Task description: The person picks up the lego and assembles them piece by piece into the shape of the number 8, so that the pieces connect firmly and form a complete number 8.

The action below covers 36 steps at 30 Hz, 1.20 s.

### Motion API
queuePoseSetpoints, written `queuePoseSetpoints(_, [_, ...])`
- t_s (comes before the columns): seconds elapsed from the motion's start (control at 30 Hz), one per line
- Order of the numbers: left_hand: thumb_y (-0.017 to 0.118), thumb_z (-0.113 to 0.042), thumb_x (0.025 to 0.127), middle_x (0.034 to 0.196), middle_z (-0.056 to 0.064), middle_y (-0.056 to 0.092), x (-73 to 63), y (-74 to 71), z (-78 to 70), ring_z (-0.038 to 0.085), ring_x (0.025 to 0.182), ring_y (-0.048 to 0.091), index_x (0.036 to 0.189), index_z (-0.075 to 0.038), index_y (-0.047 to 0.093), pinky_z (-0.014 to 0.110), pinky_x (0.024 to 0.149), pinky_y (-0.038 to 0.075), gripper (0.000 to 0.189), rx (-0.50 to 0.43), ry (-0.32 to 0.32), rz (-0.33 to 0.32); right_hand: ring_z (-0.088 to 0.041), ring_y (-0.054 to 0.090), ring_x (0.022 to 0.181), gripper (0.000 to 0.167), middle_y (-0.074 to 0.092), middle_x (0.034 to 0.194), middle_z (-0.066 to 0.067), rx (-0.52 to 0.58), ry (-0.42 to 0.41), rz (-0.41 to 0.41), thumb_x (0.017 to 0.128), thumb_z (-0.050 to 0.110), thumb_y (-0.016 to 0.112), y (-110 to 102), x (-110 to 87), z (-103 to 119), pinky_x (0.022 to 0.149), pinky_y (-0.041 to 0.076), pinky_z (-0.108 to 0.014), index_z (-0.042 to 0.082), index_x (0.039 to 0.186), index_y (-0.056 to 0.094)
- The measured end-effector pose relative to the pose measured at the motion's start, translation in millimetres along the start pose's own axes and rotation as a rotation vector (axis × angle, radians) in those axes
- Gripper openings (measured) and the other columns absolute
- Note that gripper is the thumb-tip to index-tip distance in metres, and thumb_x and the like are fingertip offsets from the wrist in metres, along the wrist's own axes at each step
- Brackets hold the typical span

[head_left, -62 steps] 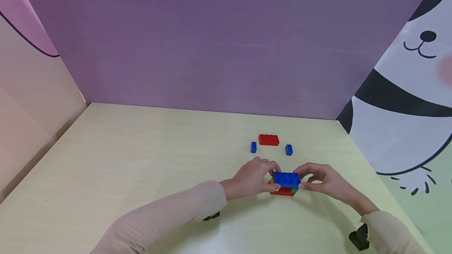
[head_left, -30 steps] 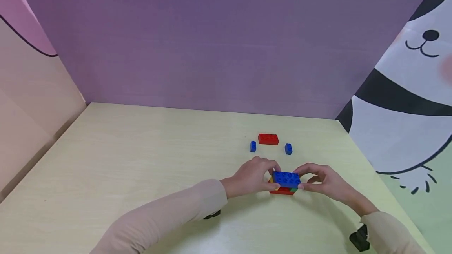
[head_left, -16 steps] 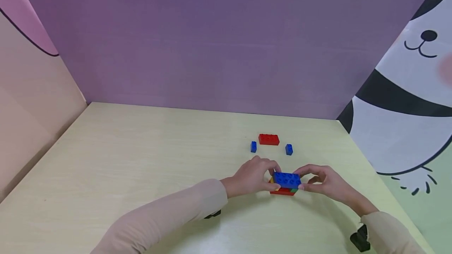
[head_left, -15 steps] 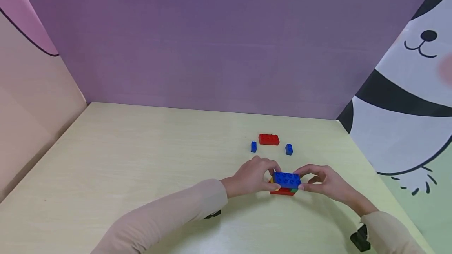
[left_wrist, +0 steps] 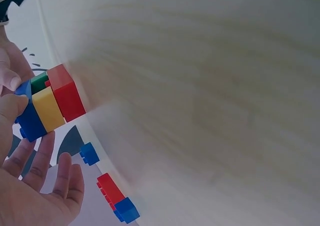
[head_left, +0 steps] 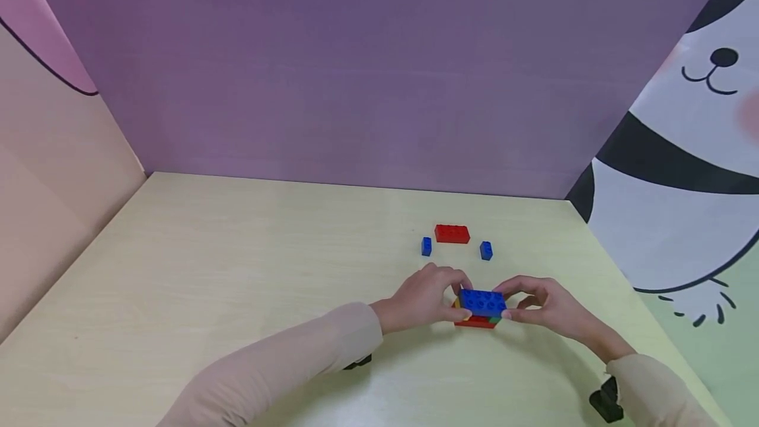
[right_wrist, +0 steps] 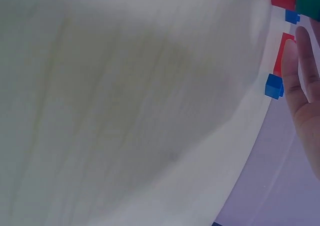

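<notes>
A stack of toy building bricks sits on the table toward the right. Its top layer is a long blue brick (head_left: 483, 302), studs facing up. Beneath that, a yellow brick (left_wrist: 48, 109) and a green brick (left_wrist: 38, 82) stand side by side with a gap between them, on a red brick (left_wrist: 67, 93) at the bottom. My left hand (head_left: 423, 298) pinches the blue brick's left end between thumb and fingers. From the other side, my right hand (head_left: 548, 308) grips its right end. The right wrist view catches only a corner of the stack, with a green brick (right_wrist: 309, 0) showing.
Behind the stack lies a loose red brick (head_left: 452, 234), with one small blue brick (head_left: 426, 246) to its left and another small blue brick (head_left: 486, 251) to its right. The pale table (head_left: 237, 262) meets a purple wall (head_left: 356, 84) at the back.
</notes>
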<state>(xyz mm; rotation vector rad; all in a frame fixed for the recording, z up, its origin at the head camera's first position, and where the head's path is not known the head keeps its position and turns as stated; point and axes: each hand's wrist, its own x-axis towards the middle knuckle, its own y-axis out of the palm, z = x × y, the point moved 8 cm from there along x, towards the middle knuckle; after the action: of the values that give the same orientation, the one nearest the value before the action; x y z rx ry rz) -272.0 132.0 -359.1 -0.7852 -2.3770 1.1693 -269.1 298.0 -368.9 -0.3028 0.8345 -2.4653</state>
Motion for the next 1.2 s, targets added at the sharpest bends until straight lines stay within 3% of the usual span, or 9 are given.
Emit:
queuePoseSetpoints(0.7, [0.071, -0.04, 0.076, 0.096, -0.014, 0.059, 3.3, 4.3, 6.4, 0.003, 0.093, 0.046, 0.11, -0.03, 0.057, 0.017, 0.07, 0.041, 0.038, 0.018, -0.004, 0.017, -0.001, 0.056, 0.098, 0.034, 0.06, 0.109, 0.005, 0.019, 0.004, 0.038, 0.084, 0.01, 0.064, 3.2, 3.2, 2.9, 0.074, 0.052, -0.027, 0.006, 0.116, 0.056])
queuePoseSetpoints(1.2, [0.07, -0.037, 0.078, 0.1, -0.012, 0.059, 1.4, 2.9, 7.3, 0.006, 0.099, 0.047, 0.113, -0.029, 0.055, 0.016, 0.072, 0.041, 0.039, -0.014, -0.01, 0.019, -0.002, 0.057, 0.095, 0.033, 0.062, 0.107, 0.006, -0.008, -0.026, -0.007, 0.082, 0.01, 0.066, 0.5, 4.9, 2.6, 0.072, 0.053, -0.027, 0.008, 0.114, 0.058])
